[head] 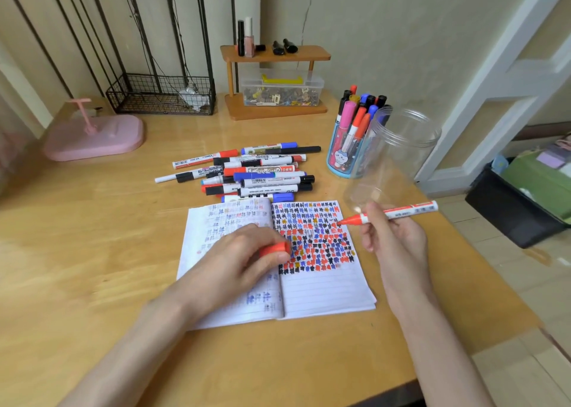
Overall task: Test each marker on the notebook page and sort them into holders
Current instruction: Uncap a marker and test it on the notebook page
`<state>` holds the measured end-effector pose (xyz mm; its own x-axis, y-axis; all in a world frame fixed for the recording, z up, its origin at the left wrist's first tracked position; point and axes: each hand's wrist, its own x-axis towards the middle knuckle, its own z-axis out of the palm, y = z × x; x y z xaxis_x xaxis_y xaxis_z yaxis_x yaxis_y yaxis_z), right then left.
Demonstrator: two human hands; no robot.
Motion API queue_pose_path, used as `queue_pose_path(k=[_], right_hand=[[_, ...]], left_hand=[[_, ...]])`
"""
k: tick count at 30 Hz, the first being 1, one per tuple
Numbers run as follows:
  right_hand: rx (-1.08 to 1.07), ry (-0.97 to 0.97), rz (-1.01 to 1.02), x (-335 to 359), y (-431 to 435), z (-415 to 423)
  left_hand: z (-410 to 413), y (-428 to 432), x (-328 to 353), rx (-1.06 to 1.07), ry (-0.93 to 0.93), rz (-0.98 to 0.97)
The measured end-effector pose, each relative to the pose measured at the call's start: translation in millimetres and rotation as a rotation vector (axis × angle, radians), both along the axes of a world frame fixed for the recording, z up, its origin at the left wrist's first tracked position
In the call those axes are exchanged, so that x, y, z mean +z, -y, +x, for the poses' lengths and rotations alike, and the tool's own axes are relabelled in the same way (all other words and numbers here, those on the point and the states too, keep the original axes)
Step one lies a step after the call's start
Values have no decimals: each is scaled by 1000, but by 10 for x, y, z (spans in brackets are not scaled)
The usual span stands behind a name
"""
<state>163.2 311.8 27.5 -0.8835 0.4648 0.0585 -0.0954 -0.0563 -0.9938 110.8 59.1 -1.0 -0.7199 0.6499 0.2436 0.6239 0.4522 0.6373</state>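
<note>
An open notebook (327, 286) lies on the wooden table, its right page filled with black, blue, red and yellow marks. My right hand (392, 236) grips an uncapped red marker (398, 212), tip pointing left just at the page's right edge. My left hand (244, 255) rests on the notebook and pinches the red cap (275, 248). Behind the notebook lies a pile of several markers (256, 171). A blue holder (346, 153) full of markers stands at the right, with an empty clear jar (392, 156) next to it.
A wooden shelf (275, 82) with a clear box of small parts stands at the back. A wire basket (160, 94) and a pink stand (95, 137) are at the back left. The table's right edge drops to a black bin (513, 208) on the floor.
</note>
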Motion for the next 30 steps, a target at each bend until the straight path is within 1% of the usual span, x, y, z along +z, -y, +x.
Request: queue_pose_path(k=[5,8,10,15,23,30], right_hand=[[26,49,37,-82,-39,112],[58,60,115,-128,-94,184],[54,70,156,-169,-137,223],[25,79,214,-306,-152,239],[30,64,274,-360,-157,225],[48,80,301,-380,-136,222]], left_hand=[[20,-2,3,29,-48,-70],[111,-55,9,-19,-165,-130],[175,-131,12,-66,-210,-177],[275,-317,16,-140,-207,-169],[281,-341,-30,-146,-202,-209],[280,-333,-50,-142,-199,-196]])
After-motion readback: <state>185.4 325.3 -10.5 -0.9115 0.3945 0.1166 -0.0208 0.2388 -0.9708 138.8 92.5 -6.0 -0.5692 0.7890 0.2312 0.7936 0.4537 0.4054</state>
